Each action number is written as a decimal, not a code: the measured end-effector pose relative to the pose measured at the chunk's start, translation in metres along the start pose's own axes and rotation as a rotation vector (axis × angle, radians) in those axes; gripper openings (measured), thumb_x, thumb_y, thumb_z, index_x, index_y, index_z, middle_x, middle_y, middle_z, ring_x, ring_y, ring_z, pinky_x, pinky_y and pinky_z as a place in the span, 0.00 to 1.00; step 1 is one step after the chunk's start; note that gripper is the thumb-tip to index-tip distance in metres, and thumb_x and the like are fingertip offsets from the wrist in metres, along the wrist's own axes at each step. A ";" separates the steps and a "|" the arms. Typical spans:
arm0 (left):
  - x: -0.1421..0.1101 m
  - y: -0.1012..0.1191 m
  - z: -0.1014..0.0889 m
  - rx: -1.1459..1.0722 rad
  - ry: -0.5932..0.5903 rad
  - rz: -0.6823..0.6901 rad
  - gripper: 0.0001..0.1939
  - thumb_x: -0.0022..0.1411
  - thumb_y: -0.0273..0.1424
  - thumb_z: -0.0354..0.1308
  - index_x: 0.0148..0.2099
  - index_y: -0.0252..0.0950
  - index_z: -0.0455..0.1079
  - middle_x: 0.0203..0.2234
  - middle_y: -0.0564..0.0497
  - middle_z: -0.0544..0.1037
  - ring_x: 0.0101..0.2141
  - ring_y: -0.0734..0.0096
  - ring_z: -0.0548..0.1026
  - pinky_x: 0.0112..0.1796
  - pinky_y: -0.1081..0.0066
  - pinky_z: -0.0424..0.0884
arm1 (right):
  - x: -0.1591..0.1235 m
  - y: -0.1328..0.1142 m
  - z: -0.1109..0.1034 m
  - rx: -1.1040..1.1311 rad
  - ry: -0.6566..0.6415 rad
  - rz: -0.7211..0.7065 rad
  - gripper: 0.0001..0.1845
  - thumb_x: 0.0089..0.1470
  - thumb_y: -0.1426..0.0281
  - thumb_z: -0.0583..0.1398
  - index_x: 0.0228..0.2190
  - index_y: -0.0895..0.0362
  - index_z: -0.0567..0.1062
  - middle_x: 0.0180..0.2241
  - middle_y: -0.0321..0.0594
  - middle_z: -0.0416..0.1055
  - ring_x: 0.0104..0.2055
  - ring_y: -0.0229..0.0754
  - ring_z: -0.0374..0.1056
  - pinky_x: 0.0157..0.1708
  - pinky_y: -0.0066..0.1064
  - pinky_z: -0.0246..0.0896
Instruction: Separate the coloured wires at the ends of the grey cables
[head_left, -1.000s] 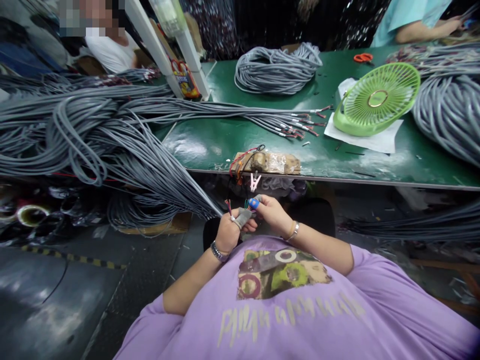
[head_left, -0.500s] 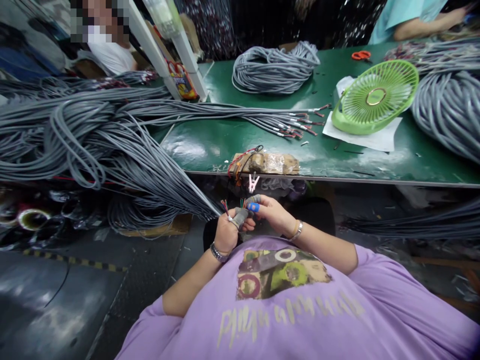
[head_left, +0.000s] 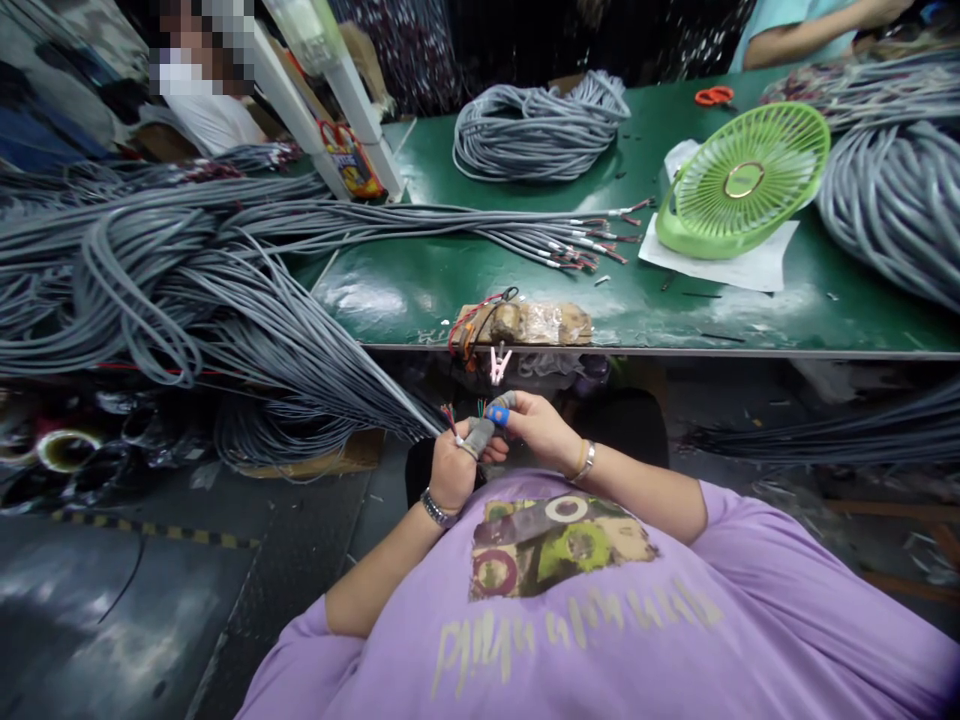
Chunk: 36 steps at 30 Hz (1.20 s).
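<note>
My left hand (head_left: 456, 468) is closed on the end of a grey cable, with grey covers on its thumb and a finger. Thin coloured wires (head_left: 448, 415) stick up above this hand. My right hand (head_left: 536, 430) pinches at a second small fan of coloured wires (head_left: 481, 407), close against the left fingertips. A blue wrap (head_left: 496, 415) and a grey cover are on its fingers. A thick bundle of grey cables (head_left: 352, 370) runs from the table down to my left hand. Just beyond the hands, a pink clothes peg (head_left: 499, 366) hangs at the table edge.
On the green table (head_left: 420, 280) lie cables with stripped ends (head_left: 577, 248), a cable coil (head_left: 536, 130), a green fan (head_left: 742, 185) on paper, orange scissors (head_left: 714, 96) and a taped wooden block (head_left: 536, 322). A white post (head_left: 367, 130) stands left. Co-workers (head_left: 795, 35) are across the table.
The view has shifted slightly, so the table's things sit a little further left and higher. My right fingers have moved slightly over the wires; both hands keep their hold.
</note>
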<state>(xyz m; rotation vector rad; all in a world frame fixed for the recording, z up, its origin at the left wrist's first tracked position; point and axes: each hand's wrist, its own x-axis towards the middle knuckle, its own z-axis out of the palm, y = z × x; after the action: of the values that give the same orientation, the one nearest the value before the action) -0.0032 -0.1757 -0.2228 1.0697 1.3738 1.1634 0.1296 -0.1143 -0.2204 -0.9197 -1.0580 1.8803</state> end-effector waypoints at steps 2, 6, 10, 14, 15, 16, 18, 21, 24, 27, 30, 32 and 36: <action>-0.001 0.000 0.001 0.005 0.015 0.005 0.18 0.62 0.43 0.55 0.31 0.33 0.73 0.23 0.48 0.79 0.22 0.72 0.76 0.23 0.75 0.68 | -0.001 0.001 0.001 0.014 0.016 0.006 0.19 0.36 0.60 0.71 0.25 0.59 0.74 0.23 0.34 0.68 0.24 0.32 0.59 0.24 0.27 0.54; -0.001 -0.001 0.001 -0.022 0.068 0.037 0.17 0.61 0.41 0.57 0.27 0.33 0.72 0.20 0.50 0.78 0.19 0.75 0.74 0.22 0.76 0.67 | -0.002 0.000 0.002 0.027 -0.006 0.023 0.20 0.36 0.59 0.71 0.26 0.60 0.74 0.23 0.33 0.67 0.23 0.31 0.58 0.23 0.26 0.52; -0.001 -0.002 0.000 -0.118 0.109 0.036 0.16 0.59 0.41 0.59 0.26 0.34 0.71 0.17 0.52 0.76 0.17 0.76 0.71 0.20 0.77 0.66 | -0.005 -0.002 -0.001 0.019 -0.058 0.051 0.21 0.35 0.59 0.71 0.28 0.60 0.74 0.25 0.34 0.69 0.25 0.32 0.59 0.24 0.26 0.52; 0.000 -0.001 0.000 -0.129 0.116 0.034 0.16 0.59 0.41 0.59 0.26 0.34 0.71 0.17 0.52 0.76 0.17 0.76 0.71 0.20 0.77 0.66 | -0.005 -0.002 -0.003 0.017 -0.062 0.059 0.19 0.37 0.61 0.70 0.29 0.59 0.74 0.27 0.35 0.70 0.25 0.32 0.59 0.24 0.26 0.51; -0.001 -0.001 0.000 -0.125 0.110 0.030 0.16 0.59 0.41 0.59 0.26 0.34 0.71 0.17 0.52 0.76 0.17 0.76 0.71 0.20 0.77 0.66 | -0.004 -0.002 -0.003 0.021 -0.056 0.057 0.18 0.38 0.61 0.70 0.29 0.59 0.74 0.26 0.35 0.70 0.25 0.32 0.59 0.24 0.26 0.51; -0.001 -0.001 0.000 -0.119 0.104 0.028 0.16 0.59 0.41 0.59 0.26 0.34 0.71 0.18 0.52 0.76 0.17 0.76 0.71 0.20 0.76 0.66 | -0.004 -0.002 -0.002 0.024 -0.051 0.053 0.18 0.38 0.61 0.70 0.28 0.59 0.74 0.26 0.34 0.69 0.25 0.32 0.58 0.24 0.26 0.51; -0.001 -0.001 0.000 -0.096 0.091 0.029 0.16 0.59 0.41 0.58 0.26 0.34 0.71 0.18 0.52 0.76 0.17 0.76 0.72 0.20 0.76 0.66 | -0.003 -0.001 -0.002 0.025 -0.043 0.045 0.17 0.37 0.62 0.69 0.27 0.59 0.74 0.25 0.34 0.68 0.24 0.32 0.58 0.24 0.26 0.51; -0.001 -0.002 0.000 -0.063 0.083 0.040 0.18 0.60 0.42 0.58 0.25 0.34 0.71 0.18 0.51 0.76 0.17 0.76 0.72 0.20 0.76 0.65 | -0.002 -0.001 -0.002 0.016 -0.042 0.038 0.15 0.37 0.64 0.69 0.25 0.59 0.73 0.24 0.33 0.67 0.24 0.32 0.58 0.23 0.26 0.50; -0.001 -0.003 0.001 -0.059 0.101 0.044 0.18 0.59 0.42 0.58 0.25 0.34 0.71 0.18 0.51 0.76 0.17 0.76 0.72 0.20 0.76 0.65 | -0.003 0.000 -0.003 0.012 -0.044 0.037 0.12 0.37 0.66 0.68 0.24 0.60 0.73 0.22 0.33 0.67 0.23 0.32 0.57 0.23 0.26 0.50; -0.001 -0.004 0.001 -0.062 0.111 0.044 0.17 0.59 0.42 0.58 0.25 0.34 0.71 0.18 0.51 0.76 0.17 0.76 0.72 0.20 0.76 0.65 | -0.004 -0.002 -0.003 0.023 -0.041 0.054 0.11 0.38 0.67 0.67 0.24 0.60 0.73 0.22 0.33 0.67 0.23 0.31 0.56 0.23 0.26 0.49; -0.001 -0.005 0.000 -0.061 0.098 0.048 0.17 0.60 0.41 0.58 0.26 0.34 0.71 0.18 0.51 0.76 0.17 0.75 0.72 0.20 0.76 0.66 | -0.004 -0.005 -0.002 0.031 -0.045 0.079 0.13 0.38 0.66 0.68 0.28 0.59 0.75 0.25 0.34 0.69 0.24 0.32 0.59 0.24 0.26 0.51; -0.001 -0.005 0.000 -0.055 0.079 0.047 0.16 0.60 0.40 0.57 0.26 0.34 0.71 0.18 0.51 0.77 0.17 0.75 0.72 0.21 0.76 0.66 | -0.004 -0.007 0.000 0.036 -0.068 0.093 0.15 0.38 0.66 0.68 0.31 0.59 0.75 0.27 0.35 0.70 0.26 0.32 0.61 0.25 0.26 0.53; -0.002 -0.005 -0.002 -0.021 0.045 0.047 0.15 0.61 0.38 0.57 0.26 0.34 0.72 0.18 0.51 0.77 0.18 0.75 0.72 0.21 0.76 0.67 | -0.001 -0.006 0.002 0.058 -0.092 0.095 0.15 0.39 0.65 0.69 0.28 0.59 0.74 0.25 0.34 0.69 0.24 0.32 0.60 0.24 0.26 0.52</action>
<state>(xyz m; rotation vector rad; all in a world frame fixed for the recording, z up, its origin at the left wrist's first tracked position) -0.0047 -0.1784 -0.2271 1.0718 1.3743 1.2408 0.1296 -0.1136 -0.2139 -0.8713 -1.0244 2.0381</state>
